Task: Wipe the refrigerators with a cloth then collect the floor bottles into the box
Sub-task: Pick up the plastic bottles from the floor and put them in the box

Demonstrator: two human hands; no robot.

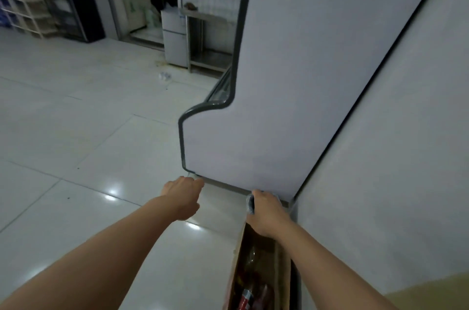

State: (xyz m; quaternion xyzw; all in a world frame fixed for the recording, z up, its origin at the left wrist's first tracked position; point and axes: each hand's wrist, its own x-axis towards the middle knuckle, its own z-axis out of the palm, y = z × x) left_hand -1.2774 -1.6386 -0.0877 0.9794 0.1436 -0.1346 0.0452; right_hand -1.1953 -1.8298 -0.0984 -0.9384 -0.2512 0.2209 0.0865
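Observation:
The white side panel of a display refrigerator (291,81) with a dark grey rim fills the upper right. My right hand (266,210) grips a blue-grey cloth (250,202) down at the panel's bottom edge, close to the wall corner. My left hand (184,195) reaches toward the refrigerator's lower front corner, fingers curled downward, holding nothing visible. Below my right wrist stands an open cardboard box (236,266) holding several bottles (247,295), one with a red label.
A pale wall (393,183) runs along the right, tight against the refrigerator. Glossy white floor tiles (88,132) spread to the left. A crumpled clear bottle (165,76) lies on the floor far off. A small white fridge (175,40), metal rack and shelves stand behind.

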